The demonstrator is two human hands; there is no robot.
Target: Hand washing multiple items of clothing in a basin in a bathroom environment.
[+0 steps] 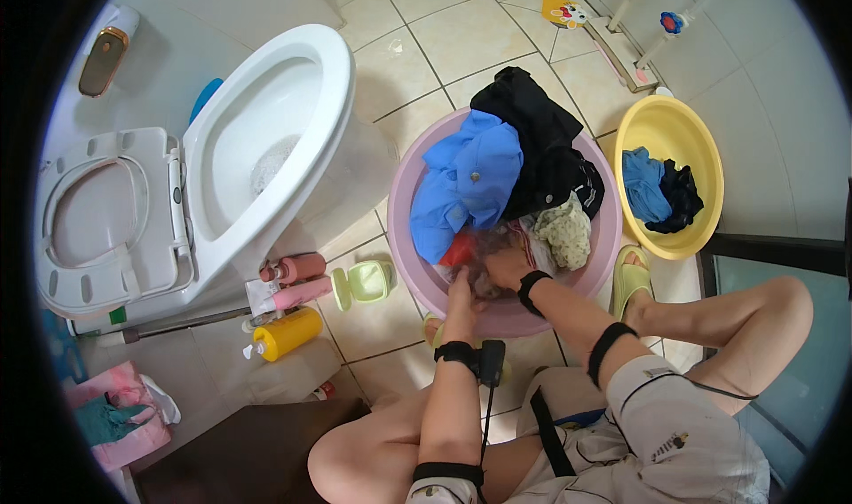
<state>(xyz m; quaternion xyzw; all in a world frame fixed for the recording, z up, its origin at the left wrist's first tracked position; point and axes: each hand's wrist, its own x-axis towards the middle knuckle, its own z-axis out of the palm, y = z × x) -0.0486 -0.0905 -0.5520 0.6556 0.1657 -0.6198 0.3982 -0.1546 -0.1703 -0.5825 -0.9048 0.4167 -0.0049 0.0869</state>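
A round pink plastic basin (407,198) full of laundry sits on the tiled floor between my feet. Both hands reach into its near side. My left hand (464,292) is beside a red piece of cloth (459,249), its fingers partly hidden by blur. My right hand (508,266) lies in a dark, blurred, sheer-looking patch (489,241); what its fingers grip is unclear. A blue garment (471,171) with a metal snap and a black garment (532,131) heap over the far part of the basin. A pale floral cloth (564,232) rests to the right of my right hand.
A yellow basin (713,171) with blue and black clothes stands at the right, beside my slippered foot (632,281). To the left is a white toilet (333,91). Pump bottles, one a yellow bottle (289,334), and a small green box (370,281) with its lid up are near the pink basin.
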